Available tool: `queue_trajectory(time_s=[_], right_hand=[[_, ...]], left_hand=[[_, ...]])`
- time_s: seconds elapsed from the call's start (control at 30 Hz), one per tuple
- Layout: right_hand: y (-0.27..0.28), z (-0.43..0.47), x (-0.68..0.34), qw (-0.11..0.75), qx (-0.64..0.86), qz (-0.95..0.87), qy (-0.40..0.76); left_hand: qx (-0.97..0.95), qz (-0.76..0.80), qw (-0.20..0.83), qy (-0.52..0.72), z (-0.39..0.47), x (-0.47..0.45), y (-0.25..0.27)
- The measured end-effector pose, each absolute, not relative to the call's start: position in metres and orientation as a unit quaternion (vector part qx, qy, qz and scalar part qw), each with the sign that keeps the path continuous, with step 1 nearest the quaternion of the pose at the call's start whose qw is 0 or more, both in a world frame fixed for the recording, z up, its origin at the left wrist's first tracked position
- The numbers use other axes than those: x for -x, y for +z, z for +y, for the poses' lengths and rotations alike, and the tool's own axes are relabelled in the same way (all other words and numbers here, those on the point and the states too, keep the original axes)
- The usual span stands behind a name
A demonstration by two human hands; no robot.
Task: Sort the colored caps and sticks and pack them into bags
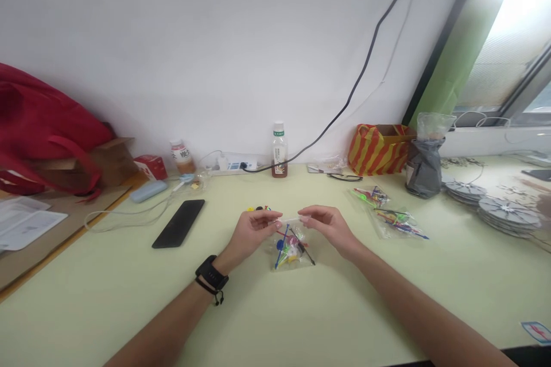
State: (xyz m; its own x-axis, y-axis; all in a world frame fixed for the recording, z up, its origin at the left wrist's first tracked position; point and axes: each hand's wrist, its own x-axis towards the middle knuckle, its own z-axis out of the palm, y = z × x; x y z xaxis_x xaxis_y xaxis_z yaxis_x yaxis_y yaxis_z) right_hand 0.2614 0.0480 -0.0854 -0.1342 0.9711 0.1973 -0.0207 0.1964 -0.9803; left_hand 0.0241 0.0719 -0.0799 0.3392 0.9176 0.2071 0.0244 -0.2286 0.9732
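A clear plastic bag (pixel 293 251) of small coloured pieces hangs between my hands over the pale green table (pixel 267 321). Blue and black sticks and several round bits in red, blue, green and yellow show through it. My left hand (pixel 257 232) pinches the bag's top edge at its left corner, thumb against fingers. At the right corner, my right hand (pixel 329 226) pinches the same edge. Behind the left fingers, a few loose yellow, black and red pieces (pixel 259 208) lie partly hidden.
Two more filled bags (pixel 398 221) lie to the right, near stacked grey discs (pixel 508 215). A black phone (pixel 178 223) rests at left, beside a white cable (pixel 124 226). A drink bottle (pixel 279 152) and a striped bag (pixel 379 152) stand by the wall, where a black cord hangs.
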Motion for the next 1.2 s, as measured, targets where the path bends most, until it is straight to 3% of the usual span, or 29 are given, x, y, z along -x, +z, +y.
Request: queue_trajectory(time_s=[0.27,0.87,1.2], right_hand=[[-0.087,0.0487,-0.2598,0.49,0.401,-0.611,0.476],[-0.0905,0.0493,-0.2629,0.525,0.358,-0.577,0.514],[-0.0865,0.0485,-0.2633,0.486,0.393,-0.671,0.399]], left_hand=[[-0.733,0.38,0.385,0.414,0.0739,-0.0227,-0.0821],[-0.669,0.348,0.482,0.445,0.0725,-0.0213,-0.0796],[-0.68,0.359,0.477,0.426,0.0738,-0.0227,-0.0828]])
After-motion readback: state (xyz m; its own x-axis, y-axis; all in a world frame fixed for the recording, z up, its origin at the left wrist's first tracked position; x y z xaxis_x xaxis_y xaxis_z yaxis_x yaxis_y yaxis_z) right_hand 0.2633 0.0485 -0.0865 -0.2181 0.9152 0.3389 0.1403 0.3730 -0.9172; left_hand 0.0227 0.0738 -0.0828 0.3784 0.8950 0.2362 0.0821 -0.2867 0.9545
